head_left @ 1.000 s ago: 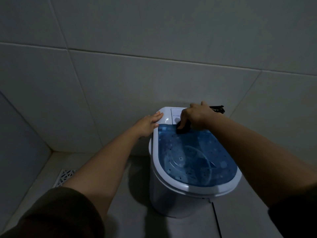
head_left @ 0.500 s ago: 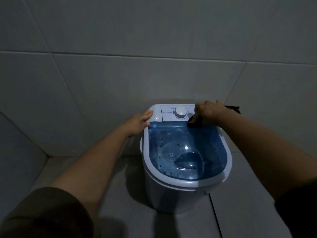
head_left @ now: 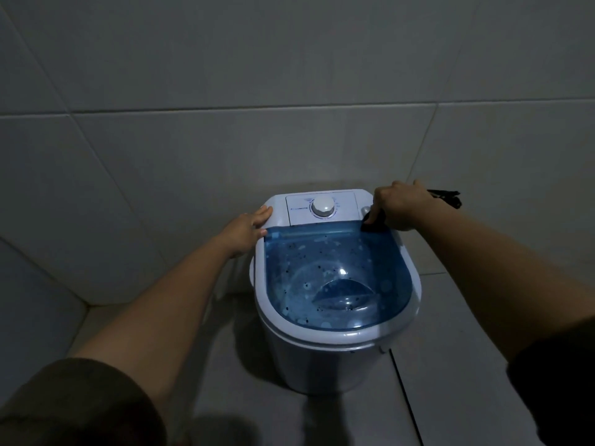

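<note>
A small white washing machine (head_left: 322, 365) stands on the tiled floor against the wall. Its blue see-through lid (head_left: 338, 278) is down and speckled with dark spots. A white dial (head_left: 323, 206) sits on the back panel. My left hand (head_left: 248, 231) rests on the machine's back left corner with its fingers fairly straight. My right hand (head_left: 401, 204) grips a small black pad or cloth (head_left: 373, 222) and presses it on the lid's back right corner.
Grey tiled walls close in behind and to the left. A black object (head_left: 449, 197), partly hidden by my right wrist, sticks out behind the machine's right side. Floor tiles with a dark seam (head_left: 405, 397) run to the right of the machine.
My right hand slid the black pad along the lid's back edge from the middle to the right corner, uncovering the dial. My left hand stayed on the back left corner.
</note>
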`<action>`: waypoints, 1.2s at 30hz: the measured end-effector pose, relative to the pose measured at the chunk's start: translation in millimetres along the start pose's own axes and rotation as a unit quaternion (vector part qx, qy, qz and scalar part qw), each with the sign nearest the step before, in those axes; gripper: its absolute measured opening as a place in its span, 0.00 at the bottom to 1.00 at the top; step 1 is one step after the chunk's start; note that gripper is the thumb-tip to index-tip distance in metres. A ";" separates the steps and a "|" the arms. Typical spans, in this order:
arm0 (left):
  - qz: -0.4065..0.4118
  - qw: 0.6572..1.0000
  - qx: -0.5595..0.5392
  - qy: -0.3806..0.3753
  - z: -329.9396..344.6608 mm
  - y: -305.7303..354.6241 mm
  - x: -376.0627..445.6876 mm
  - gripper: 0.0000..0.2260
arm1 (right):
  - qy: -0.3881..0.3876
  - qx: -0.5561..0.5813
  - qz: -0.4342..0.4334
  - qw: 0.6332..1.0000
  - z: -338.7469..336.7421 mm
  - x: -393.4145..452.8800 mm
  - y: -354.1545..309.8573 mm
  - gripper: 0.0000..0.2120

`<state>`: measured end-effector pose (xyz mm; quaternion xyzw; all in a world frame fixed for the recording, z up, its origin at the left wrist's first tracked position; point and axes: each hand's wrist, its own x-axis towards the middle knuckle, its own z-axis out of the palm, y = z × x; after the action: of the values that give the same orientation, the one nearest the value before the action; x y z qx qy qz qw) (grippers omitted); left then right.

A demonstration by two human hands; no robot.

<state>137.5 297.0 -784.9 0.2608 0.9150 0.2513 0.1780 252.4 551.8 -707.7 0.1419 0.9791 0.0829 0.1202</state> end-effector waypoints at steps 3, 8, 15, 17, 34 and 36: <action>-0.006 1.000 0.003 0.000 0.1 1.6 0.5 0.25 | 0.004 0.030 0.006 1.000 3.0 -2.0 5.5 0.17; -0.005 1.000 -0.004 -0.001 0.7 3.7 -0.3 0.25 | -0.009 0.029 0.010 0.999 2.0 -8.4 13.5 0.16; -0.007 1.000 -0.010 0.002 -1.0 3.7 -0.5 0.25 | 0.033 0.021 -0.020 0.999 -34.3 -25.6 -6.7 0.14; -0.006 1.000 -0.002 0.001 -0.8 2.7 -0.8 0.25 | 0.051 0.043 -0.048 0.997 -45.2 -24.3 -24.2 0.14; 0.021 0.997 -0.069 -0.007 1.3 -11.3 0.2 0.25 | -0.067 0.000 -0.221 0.973 -40.2 -2.5 -133.5 0.24; 0.019 0.997 -0.068 -0.007 2.2 -11.6 0.5 0.24 | -0.074 0.007 -0.217 0.973 -36.6 -1.6 -133.6 0.24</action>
<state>133.6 289.5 -793.2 0.2672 0.8894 0.3145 0.1966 210.0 420.3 -698.6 -0.0673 0.9753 0.0372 0.2069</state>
